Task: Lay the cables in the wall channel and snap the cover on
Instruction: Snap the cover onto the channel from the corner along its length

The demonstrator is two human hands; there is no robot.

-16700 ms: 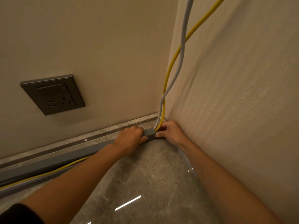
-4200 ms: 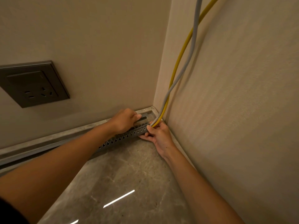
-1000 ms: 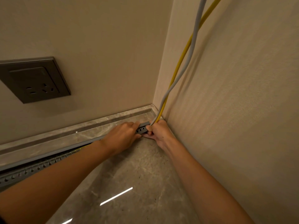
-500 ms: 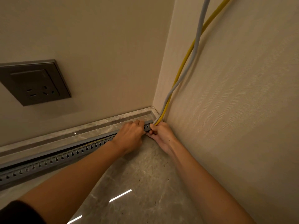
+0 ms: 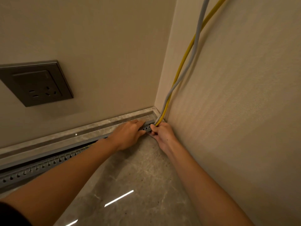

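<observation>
Two hands meet low down in the corner of the room. The channel is a long gray box with a row of little holes in its side. It lies on the floor at the foot of the back wall, under the stone skirting. Its long way runs from the corner out to the left.

The left hand pinches the channel near its corner end, fingers on top and thumb in front. The right hand is curled round the very end, with its thumb where the cables go in.

The yellow cable and the gray cable come down the right wall, cross each other, and go into that end.

Most of the channel lies to the left of both hands, and the left hand is nearer to it. A flat gray strip, likely the cover, runs along the top. Far left, a dark gap shows under it, so it looks not snapped down there. The next push should probably go leftward.

Counted: two hands, two cables, one channel, one cover, one wall socket.
</observation>
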